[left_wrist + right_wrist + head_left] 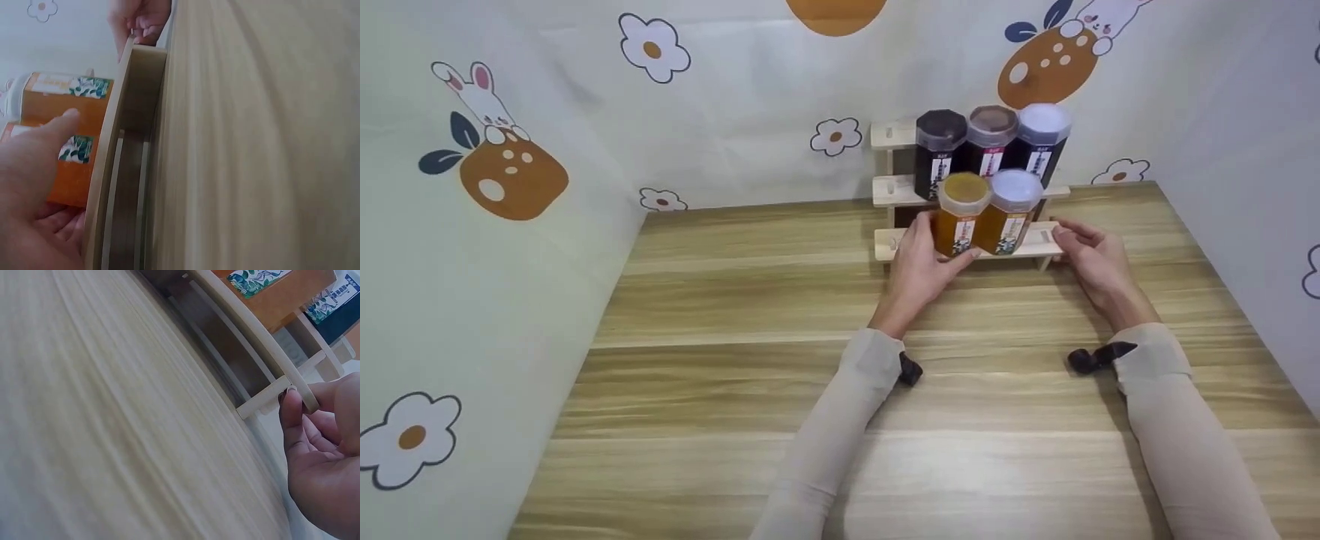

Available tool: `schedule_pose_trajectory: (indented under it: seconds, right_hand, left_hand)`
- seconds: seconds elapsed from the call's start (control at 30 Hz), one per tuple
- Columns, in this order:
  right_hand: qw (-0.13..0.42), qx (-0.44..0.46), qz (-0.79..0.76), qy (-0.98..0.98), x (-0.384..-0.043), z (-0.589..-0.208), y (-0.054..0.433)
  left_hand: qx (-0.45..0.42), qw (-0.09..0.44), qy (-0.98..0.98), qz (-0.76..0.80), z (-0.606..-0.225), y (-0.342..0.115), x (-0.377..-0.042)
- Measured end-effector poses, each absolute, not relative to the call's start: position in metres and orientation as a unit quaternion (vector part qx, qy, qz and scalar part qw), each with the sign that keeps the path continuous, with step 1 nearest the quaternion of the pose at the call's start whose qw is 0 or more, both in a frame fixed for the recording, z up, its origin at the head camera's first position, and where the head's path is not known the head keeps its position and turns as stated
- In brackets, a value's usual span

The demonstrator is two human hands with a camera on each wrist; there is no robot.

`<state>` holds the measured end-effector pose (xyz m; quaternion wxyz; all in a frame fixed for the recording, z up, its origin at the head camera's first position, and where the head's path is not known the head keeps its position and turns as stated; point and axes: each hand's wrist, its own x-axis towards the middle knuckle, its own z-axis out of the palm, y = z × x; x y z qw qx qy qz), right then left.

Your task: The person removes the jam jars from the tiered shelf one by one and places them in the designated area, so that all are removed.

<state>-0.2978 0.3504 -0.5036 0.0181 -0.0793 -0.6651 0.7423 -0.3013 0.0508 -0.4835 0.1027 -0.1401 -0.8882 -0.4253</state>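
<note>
A three-tier wooden rack [894,244] stands against the back wall. On its lowest tier two amber jars sit side by side, a left jar [952,232] with a yellowish lid and a right jar [1003,225] with a white lid. My left hand [921,262] grips the left jar, thumb across its front and fingers round its left side. In the left wrist view the thumb lies over the label of that jar [73,183]. With thumb and fingers, my right hand [1099,270] pinches the right end of the lowest shelf [308,400].
On the middle tier stand three dark jars: one with a black lid [939,154], one with a brown lid [990,135] and one with a white lid [1044,131]. The wood-grain table [720,315] meets patterned cloth walls [735,135] behind and at both sides.
</note>
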Motion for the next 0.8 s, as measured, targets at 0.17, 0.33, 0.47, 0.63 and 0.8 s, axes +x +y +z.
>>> schedule_pose_trajectory:
  seconds: [0.17,0.33,0.47,0.63,0.8]
  right_hand:
    - [0.028,-0.077,0.728,-0.680,-0.299,-0.504,0.347]
    - [0.028,-0.068,0.735,-0.674,-0.299,-0.505,0.347]
    - [0.032,-0.058,0.749,-0.660,-0.298,-0.506,0.349]
    - [0.028,-0.059,0.758,-0.648,-0.297,-0.506,0.351]
    - [0.027,-0.066,0.750,-0.657,-0.296,-0.505,0.351]
  left_hand:
    - [-0.123,0.131,-0.887,-0.426,-0.484,0.053,-0.301]
    - [-0.114,0.132,-0.885,-0.431,-0.485,0.047,-0.301]
    - [-0.119,0.130,-0.881,-0.439,-0.485,0.038,-0.302]
    - [-0.122,0.136,-0.878,-0.443,-0.486,0.020,-0.304]
    - [-0.133,0.131,-0.863,-0.468,-0.486,-0.004,-0.309]
